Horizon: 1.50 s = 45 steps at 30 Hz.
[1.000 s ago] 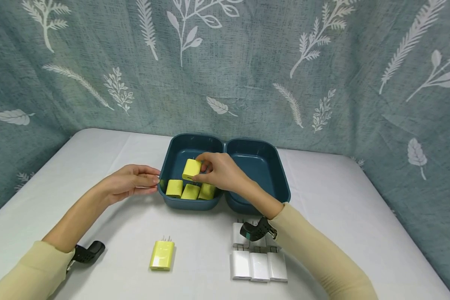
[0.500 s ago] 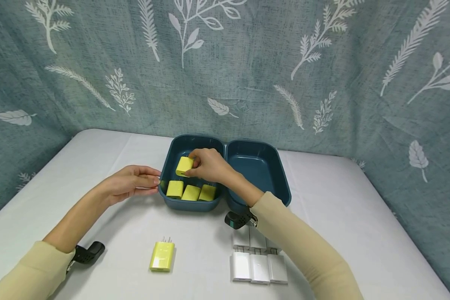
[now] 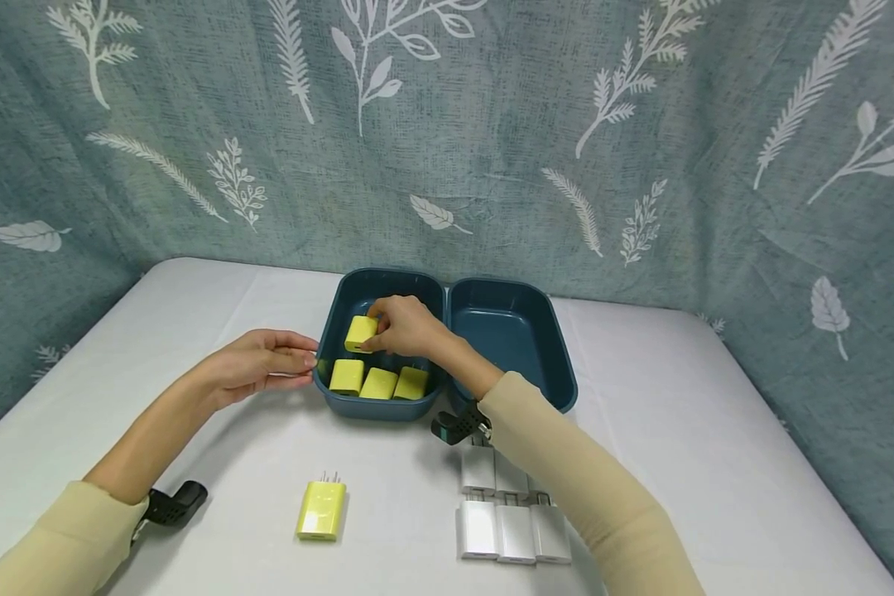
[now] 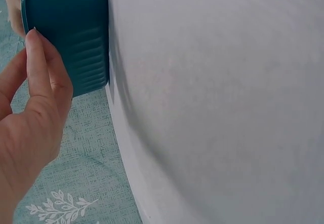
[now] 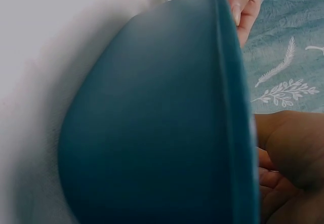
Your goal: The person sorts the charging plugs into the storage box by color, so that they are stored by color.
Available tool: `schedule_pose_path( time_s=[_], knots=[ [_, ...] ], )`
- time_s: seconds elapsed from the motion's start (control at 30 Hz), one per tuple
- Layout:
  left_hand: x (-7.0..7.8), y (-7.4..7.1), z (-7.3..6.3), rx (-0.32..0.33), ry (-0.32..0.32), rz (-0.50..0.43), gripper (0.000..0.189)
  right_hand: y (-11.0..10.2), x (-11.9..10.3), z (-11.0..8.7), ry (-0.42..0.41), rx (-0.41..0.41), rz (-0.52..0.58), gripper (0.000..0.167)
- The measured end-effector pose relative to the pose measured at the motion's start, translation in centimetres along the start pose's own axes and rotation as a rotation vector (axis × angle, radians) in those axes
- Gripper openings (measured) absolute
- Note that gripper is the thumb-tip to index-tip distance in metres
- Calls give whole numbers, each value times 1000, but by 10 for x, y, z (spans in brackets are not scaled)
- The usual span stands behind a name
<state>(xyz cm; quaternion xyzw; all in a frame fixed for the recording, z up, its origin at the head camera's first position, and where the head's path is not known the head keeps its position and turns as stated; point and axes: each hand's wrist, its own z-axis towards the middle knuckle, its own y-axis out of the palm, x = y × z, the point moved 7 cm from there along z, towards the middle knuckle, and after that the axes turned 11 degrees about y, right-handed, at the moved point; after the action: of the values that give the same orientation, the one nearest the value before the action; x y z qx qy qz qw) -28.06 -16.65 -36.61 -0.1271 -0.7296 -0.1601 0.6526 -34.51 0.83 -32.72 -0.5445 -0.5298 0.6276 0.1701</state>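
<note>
My right hand (image 3: 406, 327) pinches a yellow charger plug (image 3: 360, 334) between thumb and fingers, inside the left compartment of a dark blue two-part box (image 3: 380, 409). Three more yellow charger plugs (image 3: 378, 383) sit in a row along that compartment's front wall. My left hand (image 3: 271, 360) rests its fingertips against the box's left side, right at the rim; the left wrist view shows the blue wall (image 4: 76, 36) beside the thumb. In the right wrist view the box wall (image 5: 167, 107) hides the charger and much of the right hand (image 5: 291, 158).
Another yellow charger plug (image 3: 321, 510) lies on the white tablecloth (image 3: 231, 521) in front of the box. Several white charger plugs (image 3: 516, 534) lie in two rows at front right, partly under the right sleeve (image 3: 588, 480). A leaf-patterned curtain (image 3: 492, 124) hangs behind the table.
My right hand has moved left inside the left compartment, carrying the yellow charger plug toward the left wall and slightly down in the last half second. The left hand has stayed at the rim.
</note>
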Motion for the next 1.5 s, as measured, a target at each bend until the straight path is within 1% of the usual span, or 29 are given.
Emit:
schedule_pose_path(
  time_s=[0.2, 0.57, 0.77, 1.0, 1.23, 1.37, 1.5],
  knots=[
    [1, 1, 0, -7, 7, 2, 47, 2, 2, 4, 18, -13, -4, 53],
    [1, 1, 3, -7, 7, 13, 46, 4, 2, 6, 20, -30, 37, 56],
    [2, 0, 3, 2, 3, 21, 46, 0, 2, 3, 11, -17, 60, 55],
    [0, -1, 2, -5, 0, 13, 46, -3, 4, 0, 2, 0, 114, 53],
    [-1, -2, 1, -3, -2, 8, 46, -5, 2, -11, -24, 7, 184, 51],
    [-1, -2, 0, -3, -2, 7, 46, -8, 1, -22, -44, 13, 234, 49],
    [-1, -2, 0, -3, 2, 6, 46, -10, -2, -34, -82, 14, 261, 49]
  ],
)
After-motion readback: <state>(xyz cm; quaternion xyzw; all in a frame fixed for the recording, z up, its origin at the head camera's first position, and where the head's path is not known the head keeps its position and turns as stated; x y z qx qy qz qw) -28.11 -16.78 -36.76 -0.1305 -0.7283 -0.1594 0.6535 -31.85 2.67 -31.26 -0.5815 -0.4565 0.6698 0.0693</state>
